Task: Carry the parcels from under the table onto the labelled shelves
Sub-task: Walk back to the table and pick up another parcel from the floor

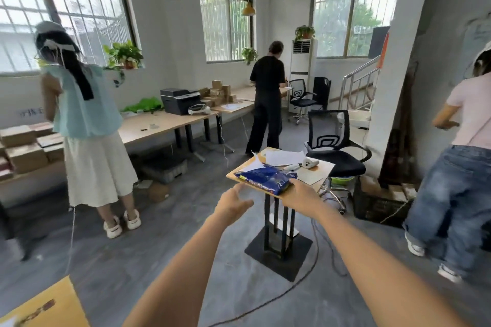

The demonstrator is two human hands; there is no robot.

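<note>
Parcel [267,177], blue plastic-wrapped, lay flat at near edge of small pedestal worktop [313,175], beside loose papers [284,157]. Right hand [300,194] rested against parcel's near right corner, grip unclear. Left hand [233,203] spread empty, just short of parcel.

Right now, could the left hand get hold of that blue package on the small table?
Probably yes: the left hand is open just short of the blue package, with nothing between them, and the right hand is already at its edge.

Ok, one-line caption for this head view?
Both hands, left hand open and right hand, reach toward a blue plastic parcel on a small pedestal table in a busy packing room.
</note>
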